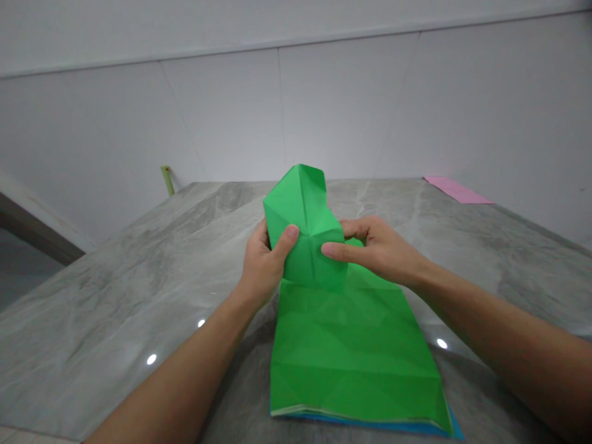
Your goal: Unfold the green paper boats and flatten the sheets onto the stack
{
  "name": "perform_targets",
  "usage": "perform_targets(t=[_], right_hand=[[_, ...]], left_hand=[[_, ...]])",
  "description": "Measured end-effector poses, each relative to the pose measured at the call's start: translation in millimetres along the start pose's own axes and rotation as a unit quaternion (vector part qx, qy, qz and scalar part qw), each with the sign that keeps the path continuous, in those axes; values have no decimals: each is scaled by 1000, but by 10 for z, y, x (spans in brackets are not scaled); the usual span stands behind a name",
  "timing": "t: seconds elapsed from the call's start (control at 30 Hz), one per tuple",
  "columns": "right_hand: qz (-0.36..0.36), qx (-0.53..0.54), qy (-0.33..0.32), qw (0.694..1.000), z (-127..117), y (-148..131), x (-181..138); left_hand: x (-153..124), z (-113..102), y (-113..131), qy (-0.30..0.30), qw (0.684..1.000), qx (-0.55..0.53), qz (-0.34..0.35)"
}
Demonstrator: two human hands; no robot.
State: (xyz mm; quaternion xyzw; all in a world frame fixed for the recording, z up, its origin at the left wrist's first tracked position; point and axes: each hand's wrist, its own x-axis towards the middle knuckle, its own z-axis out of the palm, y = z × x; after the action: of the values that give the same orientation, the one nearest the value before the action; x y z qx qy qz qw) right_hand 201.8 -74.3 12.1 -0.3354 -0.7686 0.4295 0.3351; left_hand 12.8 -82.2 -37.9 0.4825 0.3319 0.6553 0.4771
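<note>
**Hands, two:** the left hand [263, 262] pinches the raised fold of the green paper, thumb on the front face and fingers behind. The right hand [374, 246] is half closed, with its fingers curled and its index finger laid across the same fold, gripping the paper.

**Green paper [319, 327], one sheet:** creased all over. The far part stands up between the hands, folded into a peaked shape; the rest lies flat toward the table's near edge.

**Blue sheet [370, 424], one:** only a strip shows, beneath the near end of the green paper.

**Pink sheet [457, 189], one:** flat at the far right corner of the table [115, 290], well apart from the hands.

**Green strip [167, 180], one:** upright just beyond the far left corner.

**Light reflections [151, 359], three:** on the glossy grey stone top.
</note>
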Motion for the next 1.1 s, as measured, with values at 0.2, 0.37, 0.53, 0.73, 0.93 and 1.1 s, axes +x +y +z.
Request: perform_targets(t=[0.2,0.37,0.53,0.73,0.93,1.1], right_hand=[[41,-1,80,996,2,-17,10],[52,-68,117,989,-26,-77,1],[45,-56,129,989,-54,-136,-28],[-14,-97,42,994,33,-148,-57],[-44,-143,55,987,115,-108,-63],[-14,-120,109,987,-58,-134,-60]], left_hand=[[33,-19,-34,-16,1000,-1,3],[64,-20,-40,-36,999,-24,6],[50,-1,-10,-26,998,-45,-27],[-68,97,104,-106,979,-105,-139],[-77,113,99,-40,991,-62,-108],[71,-38,206,3,990,-68,-121]])
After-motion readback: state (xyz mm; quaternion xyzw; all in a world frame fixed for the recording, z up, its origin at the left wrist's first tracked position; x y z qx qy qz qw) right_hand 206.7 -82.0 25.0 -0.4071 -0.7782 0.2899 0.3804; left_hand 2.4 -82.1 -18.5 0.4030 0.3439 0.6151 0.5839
